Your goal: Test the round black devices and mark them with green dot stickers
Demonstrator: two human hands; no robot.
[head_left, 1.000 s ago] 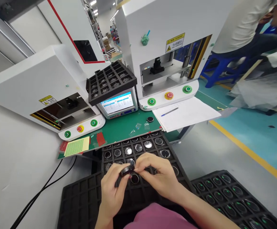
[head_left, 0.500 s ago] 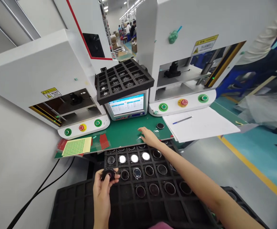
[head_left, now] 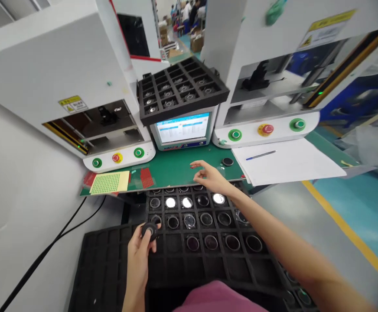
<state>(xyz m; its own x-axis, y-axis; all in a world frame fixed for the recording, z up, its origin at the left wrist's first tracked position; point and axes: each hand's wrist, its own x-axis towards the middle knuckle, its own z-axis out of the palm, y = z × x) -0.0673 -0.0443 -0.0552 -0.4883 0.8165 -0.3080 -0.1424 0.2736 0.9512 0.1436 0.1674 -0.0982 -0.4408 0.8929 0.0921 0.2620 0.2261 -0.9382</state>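
My left hand (head_left: 140,245) is closed around a round black part (head_left: 149,232) with a ring at its centre, the thumb resting on its face. It hovers over the near-left side of a black compartment tray (head_left: 172,260). Several round, dark glass-faced parts (head_left: 232,242) sit in the tray's pockets, some shining white with reflection. My right hand (head_left: 210,177) is above the front edge of the green bench (head_left: 172,169), its fingers curved and apart. A small red spot shows by its fingertips; whether it is held or lies behind, I cannot tell. Right of that hand, another round black part (head_left: 227,161) lies on the bench.
Two white machines with green and red buttons flank a monitor (head_left: 183,128). A tilted black tray (head_left: 179,89) of round parts rests above the monitor. At right lie papers (head_left: 286,164) with a pen (head_left: 261,155); at left, a green-dot sticker sheet (head_left: 109,183) and red stickers (head_left: 146,177).
My right hand has lifted slightly from the bench surface, with its fingers more curled. My left hand still holds the round black part, now turned a little. The whole view has shifted.
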